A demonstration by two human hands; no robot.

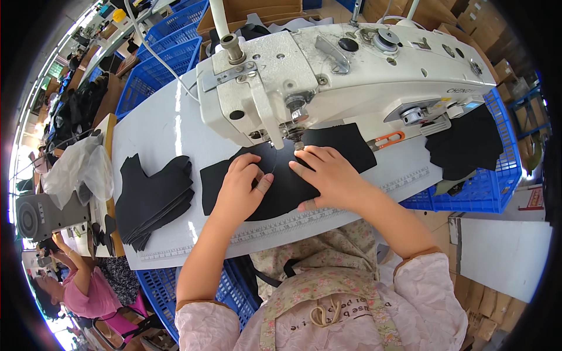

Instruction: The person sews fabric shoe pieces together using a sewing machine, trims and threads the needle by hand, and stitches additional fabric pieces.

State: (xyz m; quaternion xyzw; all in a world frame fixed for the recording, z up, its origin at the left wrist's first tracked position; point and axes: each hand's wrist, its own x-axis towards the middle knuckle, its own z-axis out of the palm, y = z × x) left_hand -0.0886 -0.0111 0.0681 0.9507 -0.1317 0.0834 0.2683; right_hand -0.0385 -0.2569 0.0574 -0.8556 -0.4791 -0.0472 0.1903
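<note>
A black sheet of material lies under the needle area of a white sewing machine. My left hand rests on its left part, the fingers curled and the thumb drawn toward them. A thin thread runs from near the needle down to that thumb; whether it is gripped I cannot tell. On the right part, close to the presser foot, my right hand lies with its fingers stretched out and apart. Left of the sheet sits a stack of cut black pieces.
Orange-handled thread snips lie on the machine base. A ruler strip runs along the near table edge. Blue crates stand right, behind and below, the right one with black pieces. Another person sits at far left.
</note>
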